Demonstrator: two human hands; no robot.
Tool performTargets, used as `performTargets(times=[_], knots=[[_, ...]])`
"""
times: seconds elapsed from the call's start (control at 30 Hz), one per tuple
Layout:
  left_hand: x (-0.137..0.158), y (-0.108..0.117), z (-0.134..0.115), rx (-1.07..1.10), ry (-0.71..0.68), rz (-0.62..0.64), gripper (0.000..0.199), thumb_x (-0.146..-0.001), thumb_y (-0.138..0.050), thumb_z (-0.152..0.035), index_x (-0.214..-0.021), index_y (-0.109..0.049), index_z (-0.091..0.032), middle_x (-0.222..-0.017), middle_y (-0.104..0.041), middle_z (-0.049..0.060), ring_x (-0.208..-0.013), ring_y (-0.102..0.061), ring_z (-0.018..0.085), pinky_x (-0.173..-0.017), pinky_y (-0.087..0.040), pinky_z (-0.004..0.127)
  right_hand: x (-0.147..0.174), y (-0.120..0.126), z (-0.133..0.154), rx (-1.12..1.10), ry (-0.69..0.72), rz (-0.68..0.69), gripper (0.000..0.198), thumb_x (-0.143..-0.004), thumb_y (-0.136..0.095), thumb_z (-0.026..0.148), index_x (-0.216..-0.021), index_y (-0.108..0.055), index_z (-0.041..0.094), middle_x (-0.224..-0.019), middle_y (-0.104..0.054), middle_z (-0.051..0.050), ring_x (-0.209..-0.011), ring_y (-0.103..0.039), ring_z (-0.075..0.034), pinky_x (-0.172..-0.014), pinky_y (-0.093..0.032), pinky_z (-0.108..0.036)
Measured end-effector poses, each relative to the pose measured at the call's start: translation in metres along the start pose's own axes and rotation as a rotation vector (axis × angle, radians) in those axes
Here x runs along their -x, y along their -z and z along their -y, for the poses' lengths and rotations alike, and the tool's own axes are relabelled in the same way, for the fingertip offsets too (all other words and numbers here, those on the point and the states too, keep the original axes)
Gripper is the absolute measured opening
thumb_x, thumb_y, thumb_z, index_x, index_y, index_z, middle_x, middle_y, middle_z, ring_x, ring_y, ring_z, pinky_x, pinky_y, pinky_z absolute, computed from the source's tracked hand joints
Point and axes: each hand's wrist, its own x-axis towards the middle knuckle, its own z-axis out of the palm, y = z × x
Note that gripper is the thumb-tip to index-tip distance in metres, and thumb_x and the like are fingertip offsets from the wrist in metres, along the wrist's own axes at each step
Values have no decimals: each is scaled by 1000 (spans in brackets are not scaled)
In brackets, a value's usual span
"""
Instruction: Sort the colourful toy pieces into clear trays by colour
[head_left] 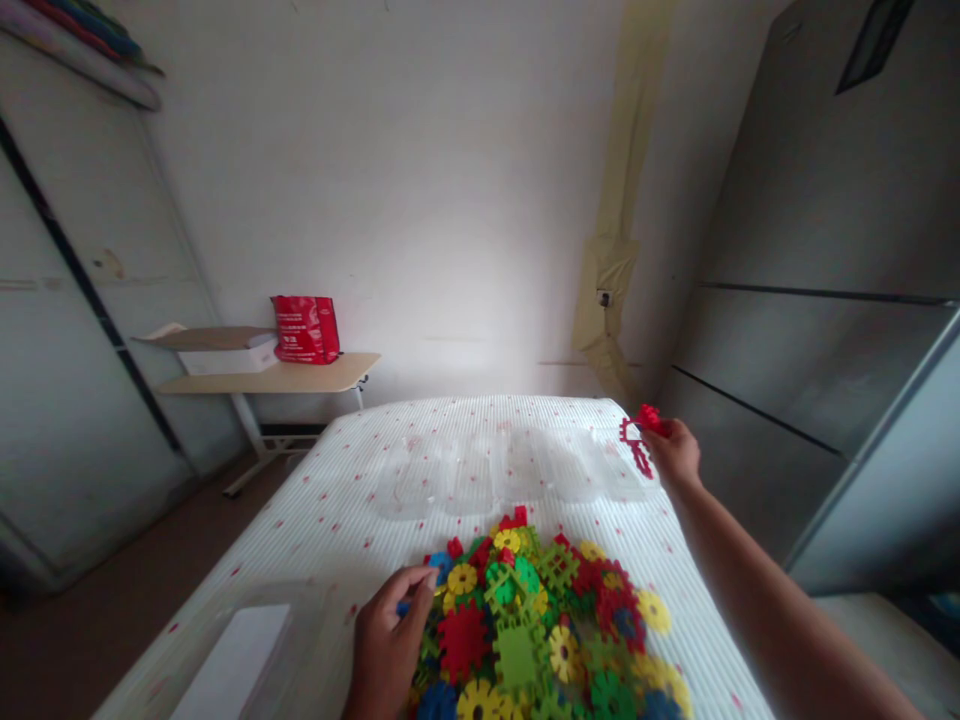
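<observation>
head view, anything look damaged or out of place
A yellowish, tape-like strip runs down the white wall and spreads unevenly around a small socket, looking like a patch-up. The heap of multicoloured plastic pieces is jumbled, but no breakage shows.

One head-worn cam, wearer's POV, facing fwd & down over a cloth-covered table (292, 535); L hand (391, 640) close, R hand (679, 452) farther out, wall (450, 200) beyond.

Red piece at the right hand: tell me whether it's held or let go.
Held: the right hand has the red piece at its fingers, up by the rightmost clear tray.
</observation>
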Motion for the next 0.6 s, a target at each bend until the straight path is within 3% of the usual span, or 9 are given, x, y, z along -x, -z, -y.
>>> performTargets(times=[0.1, 0.23, 0.4, 0.5, 0.6], knots=[[0, 1, 0, 3, 14, 4, 35, -75, -54, -49, -79, -71, -18, -78, -73, 6, -73, -68, 21, -66, -54, 26, 0, -1, -2, 179, 16, 78, 23, -62, -64, 40, -67, -63, 18, -56, -62, -5, -57, -58, -19, -50, -37, -27], [-1, 0, -2, 28, 29, 11, 34, -75, -54, -48, -78, -70, -18, -78, -73, 5, -74, -67, 21, -66, -53, 26, 7, 5, -5, 356, 70, 159, 21, -63, -62, 34, -76, -68, 19, -72, -68, -9, -66, -62, -22, -55, -39, -28], [1, 0, -4, 35, 18, 36, 31, -78, -54, -45, -80, -70, -18, -77, -72, 4, -71, -66, 19, -65, -52, 25, 19, 14, 0, 484, 191, 166, 27, -66, -53, 29, -86, -68, 19, -88, -70, -10, -79, -63, -24, -64, -42, -30], [2, 0, -5, 34, 14, 21, 29, -80, -53, -42, -80, -69, -18, -76, -71, 4, -71, -65, 18, -64, -51, 24, 37, 22, 4, 498, 356, 144, 28, -72, -45, 32, -84, -66, 18, -82, -70, -9, -70, -63, -22, -63, -43, -29], [2, 1, -5, 26, 0, 13, 28, -81, -51, -39, -81, -68, -17, -77, -71, 4, -70, -65, 18, -63, -50, 24, 68, 30, 2, 401, 541, 219, 28, -75, -45, 39, -78, -64, 18, -69, -67, -6, -55, -61, -17, -56, -44, -26]])
